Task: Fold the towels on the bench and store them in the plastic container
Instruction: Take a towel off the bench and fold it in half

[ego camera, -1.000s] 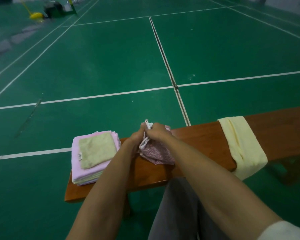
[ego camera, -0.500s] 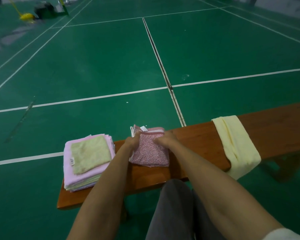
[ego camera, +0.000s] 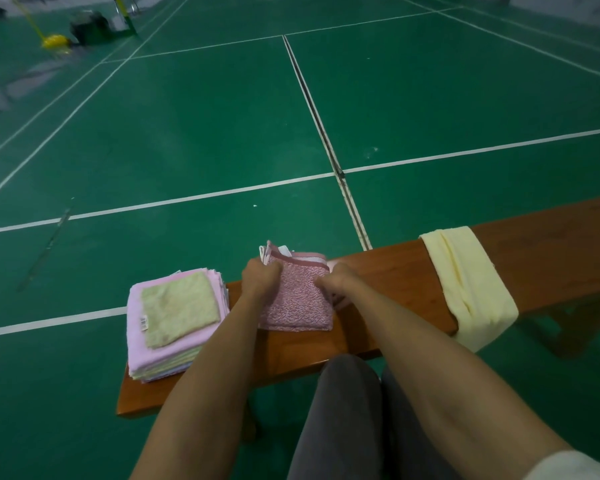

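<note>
Since a second ago, both hands have brought the pink patterned towel down from a bunched, lifted bundle to lie flat and folded on the bench, and in the last half second they have barely shifted on it.

Green court flooring with white lines fills most of the view. Across the lower part runs the wooden bench, reddish-brown. A pale yellow towel hangs draped over the bench to the right, well apart from the hands. On the bench's left end sits a stack of folded towels, a pink one near the top with a smaller yellow-green one lying on it. The pink patterned towel rests between that stack and the yellow towel, its banded hem at the far edge.

At the towel's left edge, the left hand rests with fingers curled onto the cloth; the right hand presses on its right edge with fingers bent. Whether either pinches the fabric cannot be told.
</note>
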